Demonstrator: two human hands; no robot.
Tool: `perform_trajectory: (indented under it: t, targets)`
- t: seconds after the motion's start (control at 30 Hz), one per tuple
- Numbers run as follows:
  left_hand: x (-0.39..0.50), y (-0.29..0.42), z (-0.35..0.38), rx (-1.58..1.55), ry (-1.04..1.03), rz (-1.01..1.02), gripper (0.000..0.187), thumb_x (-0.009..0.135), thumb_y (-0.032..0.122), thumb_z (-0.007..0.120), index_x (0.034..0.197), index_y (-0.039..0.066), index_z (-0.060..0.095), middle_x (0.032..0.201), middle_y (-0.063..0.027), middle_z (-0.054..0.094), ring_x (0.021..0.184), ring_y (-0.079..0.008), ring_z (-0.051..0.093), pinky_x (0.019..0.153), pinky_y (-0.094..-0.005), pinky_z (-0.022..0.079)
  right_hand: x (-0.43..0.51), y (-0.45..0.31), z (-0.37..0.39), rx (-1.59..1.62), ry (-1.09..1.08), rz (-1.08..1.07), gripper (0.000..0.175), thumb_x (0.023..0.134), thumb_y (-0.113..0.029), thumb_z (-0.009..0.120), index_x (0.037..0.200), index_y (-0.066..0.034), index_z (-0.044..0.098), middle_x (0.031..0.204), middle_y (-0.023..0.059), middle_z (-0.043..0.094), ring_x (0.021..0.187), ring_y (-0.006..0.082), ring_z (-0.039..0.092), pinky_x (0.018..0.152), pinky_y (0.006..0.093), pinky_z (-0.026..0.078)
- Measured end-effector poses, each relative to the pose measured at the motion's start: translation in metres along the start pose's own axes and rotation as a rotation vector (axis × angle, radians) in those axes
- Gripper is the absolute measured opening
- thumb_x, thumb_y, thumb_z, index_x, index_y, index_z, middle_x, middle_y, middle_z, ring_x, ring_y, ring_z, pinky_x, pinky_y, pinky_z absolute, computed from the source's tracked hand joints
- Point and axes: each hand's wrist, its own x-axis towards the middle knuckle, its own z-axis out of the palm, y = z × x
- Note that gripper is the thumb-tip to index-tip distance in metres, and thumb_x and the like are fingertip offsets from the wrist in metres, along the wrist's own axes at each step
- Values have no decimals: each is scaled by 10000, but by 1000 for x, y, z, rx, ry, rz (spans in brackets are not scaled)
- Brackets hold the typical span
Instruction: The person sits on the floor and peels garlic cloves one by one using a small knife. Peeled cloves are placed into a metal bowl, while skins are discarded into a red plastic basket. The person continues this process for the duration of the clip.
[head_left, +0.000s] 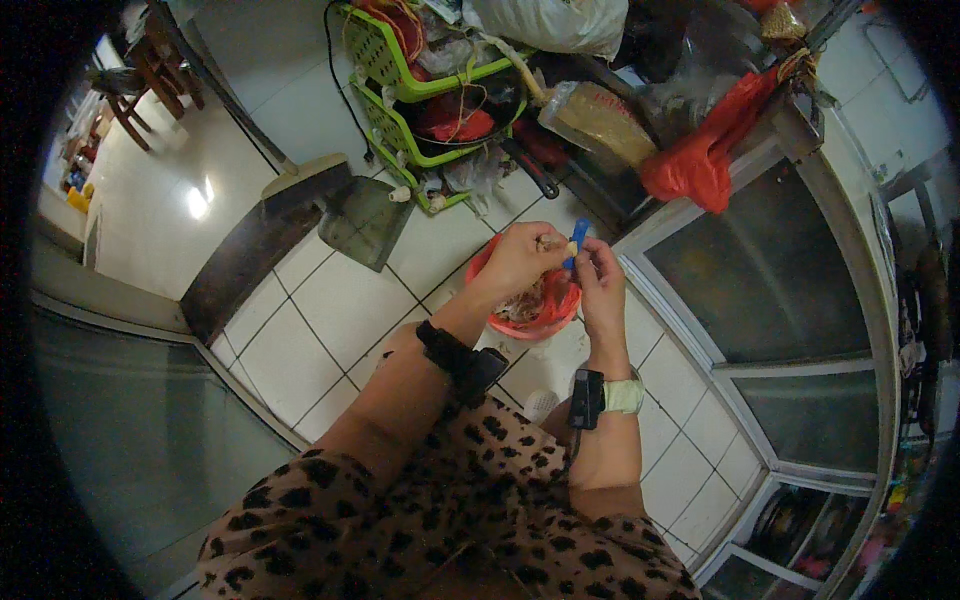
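My left hand (523, 255) pinches a small pale yellowish piece (571, 248), too small to name surely. Against it lies a blue-handled tool (580, 229), possibly a peeler or small knife, which my right hand (604, 279) grips; its working end is hidden by the fingers. Both hands meet above a red plastic basin (517, 330) on the floor. Red plastic film and brownish scraps (523, 306) lie inside the basin, partly covered by my left hand.
A green plastic rack (379, 124) holds a black-handled pan (531, 169) and bags. A dustpan (367, 221) and broom (304, 172) are at the left. To the right, a red bag (694, 169) hangs by glass-fronted cabinet doors (757, 262). White tiles (341, 292) cover the floor.
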Motion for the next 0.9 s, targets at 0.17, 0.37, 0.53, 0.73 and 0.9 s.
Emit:
perform_trajectory:
  t: [0.17,0.37,0.53,0.73,0.9]
  targets:
    - [-2,2,2,31,51,30,133,842,86,680,922,-19,667,831,-38,683,750,-95,607,699,-265,505,1,3,-4,-150,16,-76,139,960,-93,507,1063,-26,574,902,15,590,798,92,537,715,243,460]
    - [3,-1,-18,119,37,14,133,821,102,702,887,-11,677,844,-48,686,771,-94,610,708,-266,505,1,0,-19,-350,-42,-19,110,947,-93,495,1005,-23,557,821,43,571,744,113,504,677,262,428]
    - [0,-5,-17,86,-48,-39,130,822,120,709,852,-4,681,820,-51,681,773,-81,603,704,-269,504,2,-1,-10,-280,-29,-54,148,941,-77,499,1065,-30,565,871,5,566,789,88,513,723,234,434]
    - [-2,9,-28,132,-55,-26,160,827,152,723,846,0,679,775,-28,667,741,-71,583,682,-258,495,3,-9,-12,-361,-84,-64,244,935,-79,512,1162,-45,596,951,36,627,816,104,555,754,245,455]
    - [-3,11,-35,24,-97,-92,177,822,165,732,830,-4,683,736,-12,650,710,-76,571,644,-258,483,2,-13,-17,-511,-165,-159,209,902,-82,572,1089,-31,652,968,117,688,818,198,634,766,298,497]
